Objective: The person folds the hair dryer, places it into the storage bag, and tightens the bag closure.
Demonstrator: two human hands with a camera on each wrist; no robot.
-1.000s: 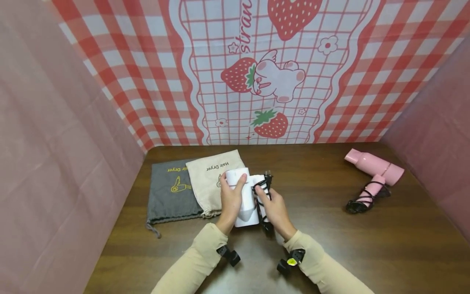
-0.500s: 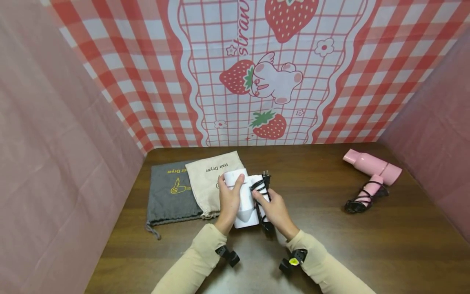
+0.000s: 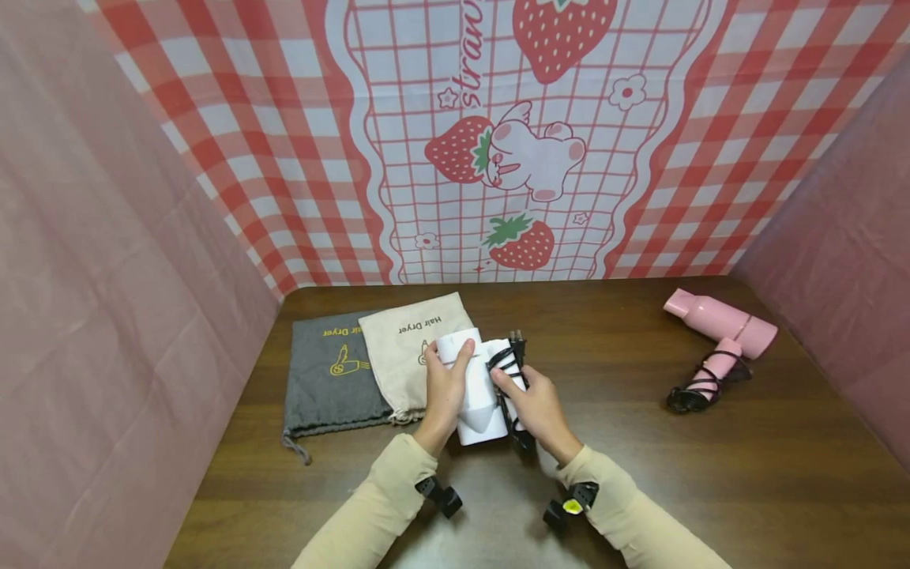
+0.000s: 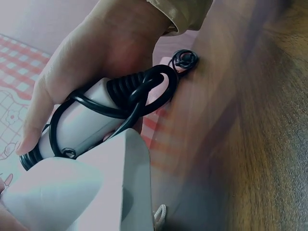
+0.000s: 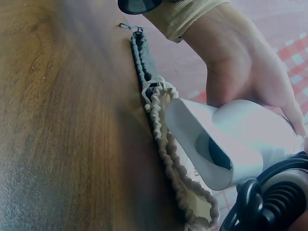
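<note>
A white hair dryer (image 3: 478, 399) is held in both hands over the front middle of the table, its flat nozzle (image 5: 192, 144) toward the person. My left hand (image 3: 445, 395) grips the barrel, thumb on top. My right hand (image 3: 538, 407) holds the handle (image 4: 82, 125), which has a black cord (image 4: 139, 96) wound around it; the plug (image 3: 517, 340) sticks out at the far end. In the right wrist view the left hand (image 5: 240, 72) wraps the barrel. Fingers beneath the dryer are hidden.
Left of the hands lie a grey drawstring bag (image 3: 330, 395) and a beige one (image 3: 398, 359) overlapping it, both printed "Hair Dryer". A pink hair dryer (image 3: 721, 320) with its cord wound on the handle lies at the right. A checked cloth (image 3: 284, 158) hangs behind the table.
The white hair dryer has tilted slightly, its nozzle end coming a little nearer the person. The right thumb has slid a little down the handle. Bags and pink dryer stay put.
</note>
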